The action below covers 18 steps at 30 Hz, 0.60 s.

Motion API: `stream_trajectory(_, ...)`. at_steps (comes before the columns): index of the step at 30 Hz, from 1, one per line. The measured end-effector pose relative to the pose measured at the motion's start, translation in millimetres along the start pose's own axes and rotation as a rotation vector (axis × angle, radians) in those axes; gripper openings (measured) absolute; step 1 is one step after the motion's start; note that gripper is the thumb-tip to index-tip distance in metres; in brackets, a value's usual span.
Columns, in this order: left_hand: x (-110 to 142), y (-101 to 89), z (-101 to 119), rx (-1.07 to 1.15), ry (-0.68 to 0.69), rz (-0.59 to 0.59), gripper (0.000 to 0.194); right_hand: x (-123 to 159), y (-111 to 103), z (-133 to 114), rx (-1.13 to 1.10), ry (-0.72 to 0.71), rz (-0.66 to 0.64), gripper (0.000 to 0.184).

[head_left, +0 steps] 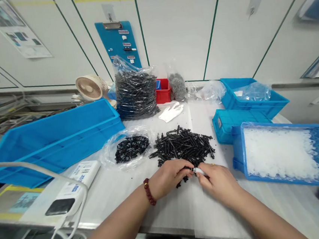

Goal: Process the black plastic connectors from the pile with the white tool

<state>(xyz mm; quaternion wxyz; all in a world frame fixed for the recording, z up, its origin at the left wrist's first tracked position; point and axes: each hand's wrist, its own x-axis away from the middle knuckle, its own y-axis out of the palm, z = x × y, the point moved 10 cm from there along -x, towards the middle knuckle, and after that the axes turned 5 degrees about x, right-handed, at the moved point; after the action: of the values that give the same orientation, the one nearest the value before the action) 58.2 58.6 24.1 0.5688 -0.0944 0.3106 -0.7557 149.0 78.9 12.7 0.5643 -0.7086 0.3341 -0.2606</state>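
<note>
Low over the front of a pile of slim black rod-shaped parts [183, 143], my two hands meet. My left hand [172, 174], with a red bead bracelet at its wrist, pinches one black rod-shaped part [188, 168]. Closed round a small white cylindrical piece [198, 171], my right hand [217, 179] holds it against the end of that black part. Whether one sits inside the other cannot be made out. Left of the pile lies an open clear plastic bag [108, 154] of small black parts [131, 148] with pale rings.
On the right stands a blue bin [239, 157] of translucent white pieces [278, 153], with other blue bins [241, 119] behind. A long blue bin [51, 145], white power strip [83, 175] and cable [25, 164] occupy the left. A full bag [136, 93] and white glove [171, 112] lie behind.
</note>
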Motion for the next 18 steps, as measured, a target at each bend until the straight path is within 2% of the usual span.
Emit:
stream_trajectory(8, -0.9, -1.5, 2.0, 0.027, -0.008, 0.008, 0.015, 0.0, 3.3, 0.3, -0.021, -0.012, -0.027, 0.014)
stream_trajectory(18, 0.1, -0.1, 4.7, 0.040, -0.012, -0.013, 0.015, 0.4, -0.3, 3.0, 0.006, 0.019, 0.015, 0.019)
